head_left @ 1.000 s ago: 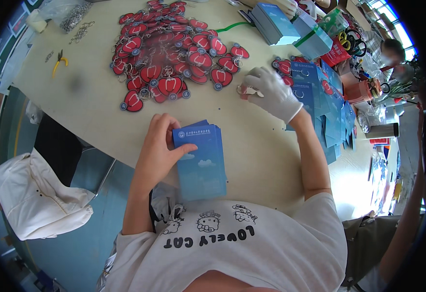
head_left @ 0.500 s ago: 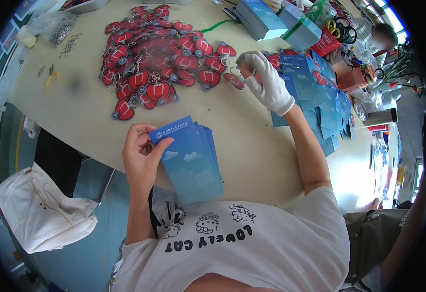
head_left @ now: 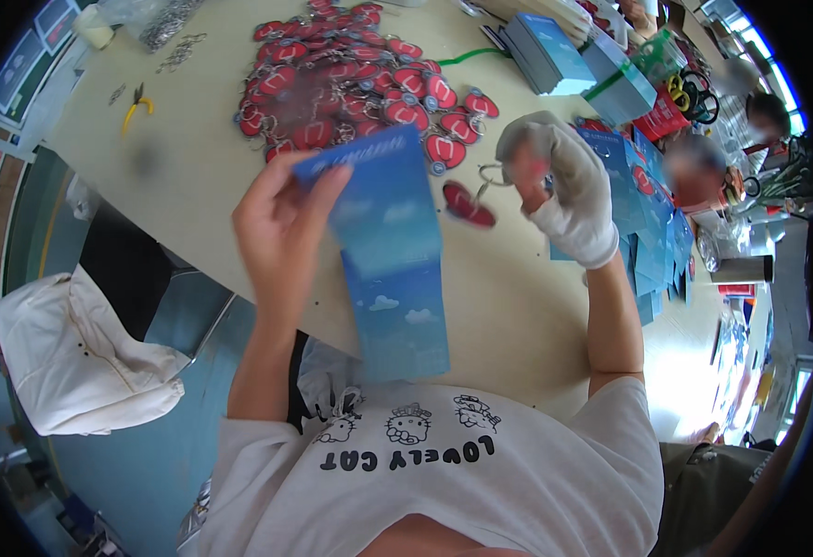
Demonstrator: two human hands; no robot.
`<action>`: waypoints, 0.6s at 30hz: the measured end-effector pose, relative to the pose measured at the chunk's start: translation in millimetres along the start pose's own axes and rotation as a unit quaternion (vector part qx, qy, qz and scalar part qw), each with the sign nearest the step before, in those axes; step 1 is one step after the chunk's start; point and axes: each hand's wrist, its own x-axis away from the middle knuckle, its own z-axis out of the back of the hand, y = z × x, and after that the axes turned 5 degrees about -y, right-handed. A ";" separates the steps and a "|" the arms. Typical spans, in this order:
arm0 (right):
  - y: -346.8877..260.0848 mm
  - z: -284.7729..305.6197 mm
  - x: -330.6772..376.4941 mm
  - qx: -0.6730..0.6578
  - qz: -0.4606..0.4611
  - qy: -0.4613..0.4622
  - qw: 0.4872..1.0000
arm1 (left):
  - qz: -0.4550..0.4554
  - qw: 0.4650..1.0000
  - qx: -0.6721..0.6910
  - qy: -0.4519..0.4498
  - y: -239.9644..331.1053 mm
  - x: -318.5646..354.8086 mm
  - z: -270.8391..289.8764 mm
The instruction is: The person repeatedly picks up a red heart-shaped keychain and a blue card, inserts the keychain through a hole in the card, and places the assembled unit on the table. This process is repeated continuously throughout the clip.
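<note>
My left hand (head_left: 281,218) pinches the upper left corner of a blue card (head_left: 388,209) printed with clouds and holds it raised and tilted. Below it, more blue cards (head_left: 399,320) lie stacked at the table's near edge, partly covered by the raised one. To the right, my right hand (head_left: 569,190), in a white glove, is closed on the ring of a keychain. The keychain's red flip-flop-shaped tag (head_left: 470,204) dangles left of the fingers. Beyond both hands spreads a big heap of similar red keychains (head_left: 337,88) with metal rings.
Loose blue cards (head_left: 648,232), some bearing red keychains, overlap at right. Behind them stand banded card stacks (head_left: 548,58) and a red container (head_left: 662,116) with scissors. Yellow-handled pliers (head_left: 137,107) and small chains (head_left: 181,54) lie far left. A white garment (head_left: 86,362) hangs left. Other people appear upper right.
My left hand has lifted one card up and away from the stack. My right hand has drawn nearer with a keychain, which now hangs clear of the heap. The view has shifted.
</note>
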 end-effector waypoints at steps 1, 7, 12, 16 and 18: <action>-8.4 -4.4 -6.6 0.041 0.030 0.003 0.999 | -0.030 0.999 -0.016 -0.005 -8.5 -11.2 -5.4; -13.4 -37.0 -29.0 0.157 0.088 0.122 0.976 | 0.079 0.976 0.196 -0.051 -8.1 -22.3 -39.4; -14.6 -41.3 -26.9 0.129 0.055 0.144 0.980 | 0.061 0.961 0.257 -0.081 -11.8 -16.4 -44.6; -11.8 -46.0 -23.2 0.083 0.082 0.174 0.978 | 0.038 0.964 0.256 -0.055 -11.3 -15.3 -46.1; -7.0 -49.5 -20.8 0.015 0.074 0.177 0.981 | 0.032 0.964 0.259 -0.046 -10.5 -15.0 -47.3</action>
